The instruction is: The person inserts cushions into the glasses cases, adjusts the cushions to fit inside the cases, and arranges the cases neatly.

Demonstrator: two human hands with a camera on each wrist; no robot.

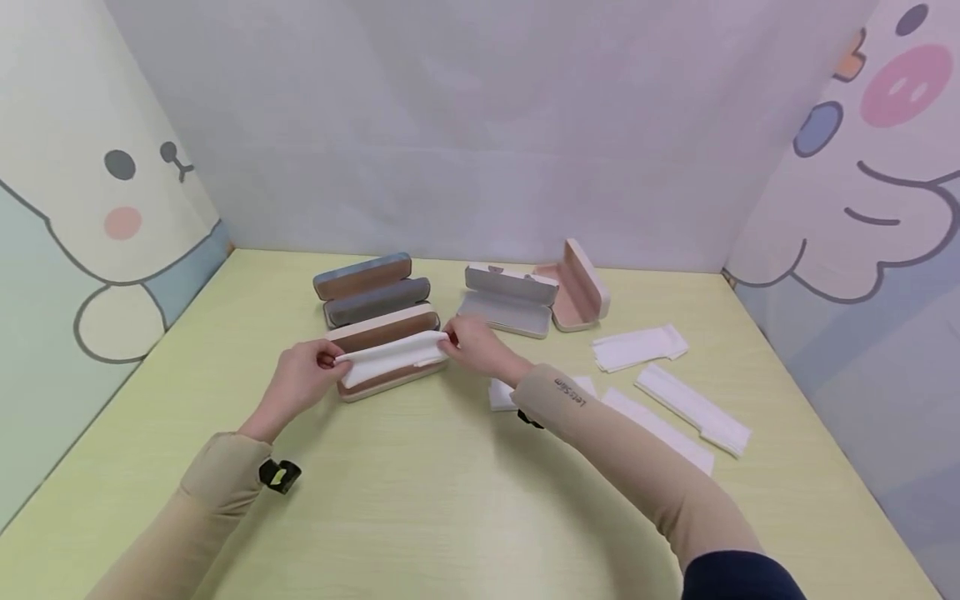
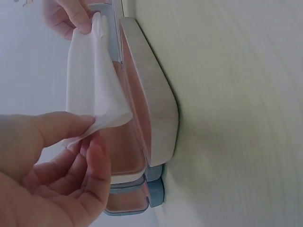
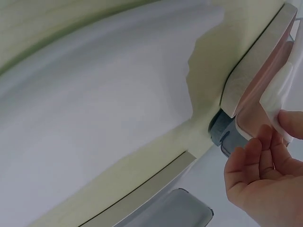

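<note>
A folded white cloth [image 1: 393, 354] is stretched between my two hands over an open glasses case [image 1: 382, 327] with a cream outside and brownish-pink lining. My left hand [image 1: 303, 371] pinches the cloth's left end between thumb and fingers. At the other end, my right hand [image 1: 480, 343] pinches a corner near the case's right side. The left wrist view shows the cloth [image 2: 97, 80] hanging in a loose fold, its lower part overlapping the case's lining [image 2: 124, 146]. In the right wrist view, thumb and fingertips of the right hand [image 3: 265, 175] meet at the cloth's edge.
Behind the cream case stands an open blue glasses case [image 1: 378, 302]. Further right are an open grey case [image 1: 510, 312] and an open pink-lined case [image 1: 588, 283]. Several folded white cloths [image 1: 641, 346] lie on the table [image 1: 420, 500] at right, some partly under my right forearm.
</note>
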